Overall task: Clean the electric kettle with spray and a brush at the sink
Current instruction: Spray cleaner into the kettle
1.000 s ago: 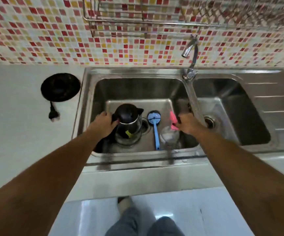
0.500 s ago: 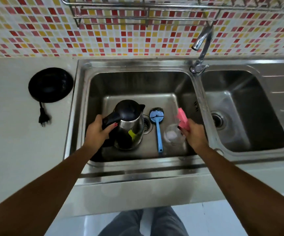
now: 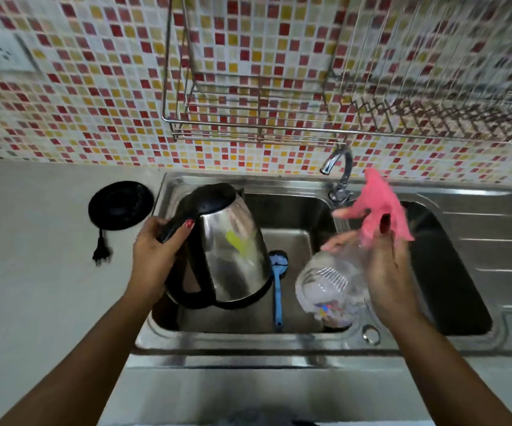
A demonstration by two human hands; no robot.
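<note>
Up they come: kettle and spray bottle have left the floor of the sink, where they stood half a second ago, and now hang over its left basin. Left hand grips the black handle, fingers wrapped round it, the red-nailed thumb pressed on top. The steel body tilts, lid leaning toward the sink's back left corner. Right hand holds the clear bottle at the neck, fingers curled round it just under the pink trigger head, round bottom swung toward the sink's front edge. It's blurred, so which finger sits on the trigger I cannot tell. Blue brush lies flat on the floor of the sink's left basin, between kettle and bottle, head toward the back. Faucet rises at the back of the sink, over the divider. Black kettle base and its plug sit on the counter left of the sink. Wire rack hangs on the tiled wall above the sink.
</note>
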